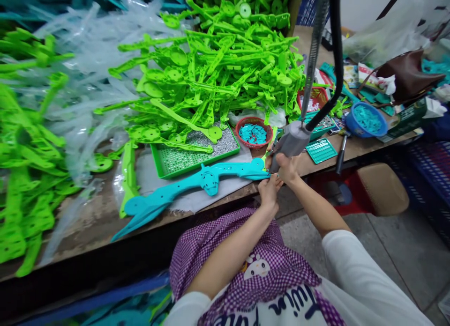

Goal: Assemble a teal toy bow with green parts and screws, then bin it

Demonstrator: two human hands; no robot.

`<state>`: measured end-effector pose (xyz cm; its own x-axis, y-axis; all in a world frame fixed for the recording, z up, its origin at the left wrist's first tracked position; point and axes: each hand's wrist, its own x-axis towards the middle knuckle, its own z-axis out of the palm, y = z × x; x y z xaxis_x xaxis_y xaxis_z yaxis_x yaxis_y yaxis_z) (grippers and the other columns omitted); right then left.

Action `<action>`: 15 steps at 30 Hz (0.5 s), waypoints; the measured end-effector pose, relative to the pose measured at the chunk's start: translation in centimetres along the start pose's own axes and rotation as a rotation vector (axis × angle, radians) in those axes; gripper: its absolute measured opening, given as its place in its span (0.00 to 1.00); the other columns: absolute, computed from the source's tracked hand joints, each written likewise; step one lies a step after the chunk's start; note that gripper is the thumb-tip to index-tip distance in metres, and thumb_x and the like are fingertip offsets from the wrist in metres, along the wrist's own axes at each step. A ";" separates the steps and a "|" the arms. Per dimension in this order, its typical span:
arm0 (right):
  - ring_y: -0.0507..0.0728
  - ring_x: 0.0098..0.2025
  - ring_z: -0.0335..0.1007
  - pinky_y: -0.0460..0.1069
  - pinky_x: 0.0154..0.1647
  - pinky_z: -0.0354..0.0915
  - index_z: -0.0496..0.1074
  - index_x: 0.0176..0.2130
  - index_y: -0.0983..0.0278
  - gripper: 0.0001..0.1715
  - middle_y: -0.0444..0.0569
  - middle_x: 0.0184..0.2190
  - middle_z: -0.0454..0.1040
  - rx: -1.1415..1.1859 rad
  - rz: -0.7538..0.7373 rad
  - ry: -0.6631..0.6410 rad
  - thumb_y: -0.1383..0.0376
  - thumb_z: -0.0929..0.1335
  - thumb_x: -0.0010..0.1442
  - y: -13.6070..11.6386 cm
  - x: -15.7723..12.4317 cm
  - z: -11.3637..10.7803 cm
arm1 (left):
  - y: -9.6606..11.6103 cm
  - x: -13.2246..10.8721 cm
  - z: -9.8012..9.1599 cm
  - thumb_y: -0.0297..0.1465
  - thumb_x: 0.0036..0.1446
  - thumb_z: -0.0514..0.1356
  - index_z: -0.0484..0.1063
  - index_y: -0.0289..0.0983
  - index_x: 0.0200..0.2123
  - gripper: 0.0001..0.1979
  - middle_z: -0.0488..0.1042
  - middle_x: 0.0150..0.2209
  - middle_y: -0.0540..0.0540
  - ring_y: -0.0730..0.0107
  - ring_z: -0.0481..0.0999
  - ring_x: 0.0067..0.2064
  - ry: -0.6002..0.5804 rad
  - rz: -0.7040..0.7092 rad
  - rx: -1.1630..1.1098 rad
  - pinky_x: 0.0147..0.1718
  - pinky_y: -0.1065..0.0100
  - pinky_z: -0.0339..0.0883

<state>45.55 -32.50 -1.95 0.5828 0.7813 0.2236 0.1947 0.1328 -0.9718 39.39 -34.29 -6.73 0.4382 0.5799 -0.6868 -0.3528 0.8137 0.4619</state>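
Observation:
A long teal plastic bow-shaped part [197, 183] lies across the wooden bench's front edge, on a clear plastic sheet. My left hand [269, 191] is closed on its right end near the bench edge. Just above, my right hand [286, 166] is wrapped round a grey hanging power screwdriver [291, 141], whose hose runs up out of view; the tool's tip points at the part's right end. A green tray of small silver screws [176, 159] sits right behind the teal part.
A big heap of lime green plastic parts [225, 68] fills the bench behind, with more at the left [24, 176]. A red basket [253, 131] and a blue bowl [366, 120] hold small teal pieces. A stool [381, 188] stands at the right.

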 end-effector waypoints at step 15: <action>0.51 0.17 0.62 0.48 0.20 0.61 0.66 0.18 0.61 0.34 0.42 0.13 0.65 0.057 0.034 -0.042 0.34 0.68 0.43 -0.6 -0.1 0.3 | 0.2 -0.1 0.1 0.22 0.45 0.65 0.70 0.32 0.21 0.06 0.74 0.19 0.51 0.77 0.73 0.21 0.064 -0.006 0.016 0.28 0.73 0.70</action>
<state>45.13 -32.45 -1.40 0.5543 0.8109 0.1879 0.1291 0.1393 -0.9818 39.35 -34.22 -6.48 0.3862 0.5720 -0.7236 -0.3370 0.8177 0.4666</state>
